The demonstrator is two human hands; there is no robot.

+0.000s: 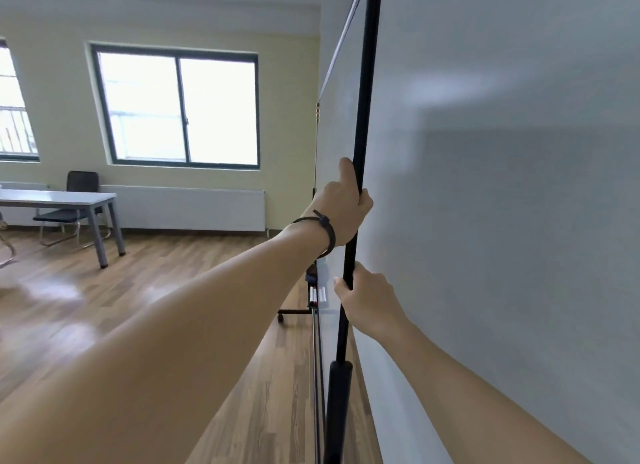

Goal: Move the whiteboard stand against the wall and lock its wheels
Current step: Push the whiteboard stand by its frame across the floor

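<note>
The whiteboard stand's black upright pole (363, 117) runs from top to bottom just right of centre. The whiteboard (332, 134) is seen edge-on to the pole's left, close alongside the grey-white wall (519, 221) on the right. My left hand (343, 205), with a dark band on the wrist, is wrapped around the pole at mid height. My right hand (363, 297) grips the same pole a little lower. A marker tray (317, 295) with markers sticks out from the board. One far base leg with a black wheel (281, 317) shows on the floor. The near wheels are out of view.
Wood-look floor (138, 307) spreads to the left. A grey table (62, 200) with a black chair (78, 200) stands at the far left under windows (180, 107). A white radiator (194, 207) lines the far wall.
</note>
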